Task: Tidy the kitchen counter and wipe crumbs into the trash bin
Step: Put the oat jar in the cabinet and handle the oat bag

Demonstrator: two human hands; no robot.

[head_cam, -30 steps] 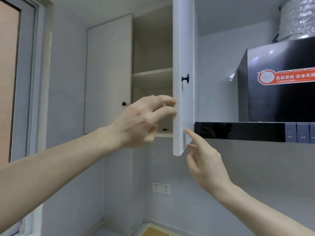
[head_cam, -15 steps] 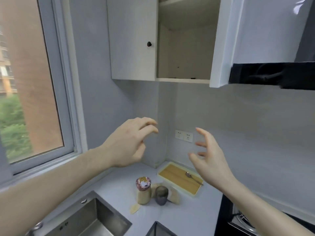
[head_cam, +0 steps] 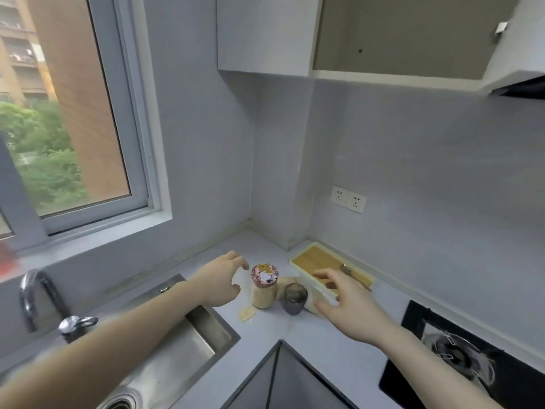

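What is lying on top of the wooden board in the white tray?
A metal spoon lies on the wooden board, near its right side. The right hand reaches in front and covers the board's near end, so anything there cannot be seen.

Two hands reach over the counter: the left hand [head_cam: 219, 283] and the right hand [head_cam: 346, 311], neither holding anything. Between them stand one jar [head_cam: 264, 286] with a patterned lid and one dark glass [head_cam: 295, 298]. One pale scrap [head_cam: 246, 314] lies on the near side of the jar; more pale pieces sit behind the jar and glass, too hidden to count. Far right lies one cutting board [head_cam: 317, 261] in a white tray, with one spoon [head_cam: 349, 271] on it. On the wall are two sockets [head_cam: 348, 199]. There is one sink [head_cam: 165, 349] with one faucet [head_cam: 38, 296], one window [head_cam: 65, 113], one stove burner [head_cam: 460, 355] and one open cupboard [head_cam: 398, 33].
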